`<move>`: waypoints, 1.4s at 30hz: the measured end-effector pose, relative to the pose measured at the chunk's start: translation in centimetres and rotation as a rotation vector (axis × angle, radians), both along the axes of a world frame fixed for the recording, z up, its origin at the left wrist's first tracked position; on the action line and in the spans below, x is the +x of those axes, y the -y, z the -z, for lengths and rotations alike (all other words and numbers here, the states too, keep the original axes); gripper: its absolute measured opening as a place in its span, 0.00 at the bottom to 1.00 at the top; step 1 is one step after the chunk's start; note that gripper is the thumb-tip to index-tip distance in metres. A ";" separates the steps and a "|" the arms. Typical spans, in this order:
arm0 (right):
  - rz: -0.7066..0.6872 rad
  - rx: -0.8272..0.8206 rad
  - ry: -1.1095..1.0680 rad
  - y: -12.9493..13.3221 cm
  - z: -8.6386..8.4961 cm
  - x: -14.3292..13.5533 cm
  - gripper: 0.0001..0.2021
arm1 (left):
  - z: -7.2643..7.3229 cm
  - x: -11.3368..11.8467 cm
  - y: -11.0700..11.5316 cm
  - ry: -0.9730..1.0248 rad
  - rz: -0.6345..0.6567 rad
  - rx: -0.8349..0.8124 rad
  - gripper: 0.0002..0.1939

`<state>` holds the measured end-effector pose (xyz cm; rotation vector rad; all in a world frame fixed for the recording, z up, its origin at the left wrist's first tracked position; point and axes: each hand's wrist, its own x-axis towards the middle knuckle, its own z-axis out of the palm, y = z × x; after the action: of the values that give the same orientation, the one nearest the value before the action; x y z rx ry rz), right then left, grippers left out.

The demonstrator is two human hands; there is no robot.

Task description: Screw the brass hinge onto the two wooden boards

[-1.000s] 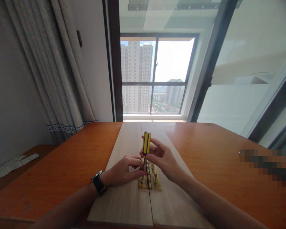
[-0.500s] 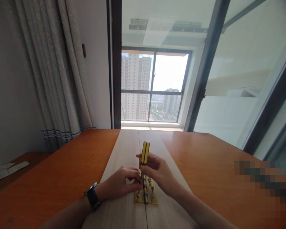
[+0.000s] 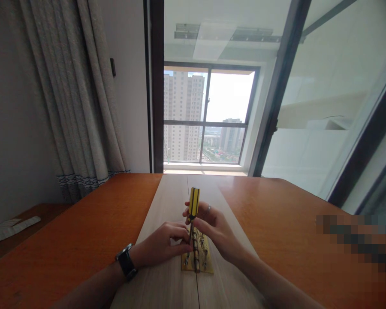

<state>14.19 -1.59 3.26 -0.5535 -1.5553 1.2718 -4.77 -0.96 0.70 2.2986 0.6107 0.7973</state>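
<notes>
A screwdriver point(image 3: 194, 203) with a yellow and black handle stands nearly upright, leaning a little. My right hand point(image 3: 219, 229) grips it low on the handle between thumb and fingers. My left hand point(image 3: 167, 242), with a black watch at its wrist, has thumb and index finger closed around the lower shaft. The fingertips hide the screwdriver's tip and whatever it touches. Below both hands a brass-coloured hinge point(image 3: 196, 259) lies open, its barrel along the seam between two pale boards. Several small dark screws or holes show on its leaves.
The pale wooden boards point(image 3: 162, 201) lie side by side along the orange-brown table point(image 3: 93, 227). White strips point(image 3: 16, 227) rest on a lower surface at far left. A grey curtain point(image 3: 67, 86) hangs on the left, and a window point(image 3: 209, 116) stands beyond the table.
The screwdriver handle has shifted slightly left and turned a little, with my right fingers moving on it. My left hand stays nearly in place, and the hinge has not moved on the boards.
</notes>
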 end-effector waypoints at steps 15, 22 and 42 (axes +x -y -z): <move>0.013 -0.022 -0.016 0.2 -0.4 0.1 0.19 | -0.5 -0.1 0.0 -0.028 0.058 0.016 0.13; 0.131 0.051 0.055 -0.1 -0.1 0.0 0.18 | -0.5 -0.1 0.0 -0.060 0.079 0.074 0.15; 0.090 0.054 -0.013 -0.1 0.1 0.2 0.20 | -0.2 -0.1 -0.3 -0.112 0.123 0.137 0.18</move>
<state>14.41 -1.47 3.18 -0.5729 -1.5329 1.1600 -4.88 -0.69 0.86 2.4924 0.4704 0.6746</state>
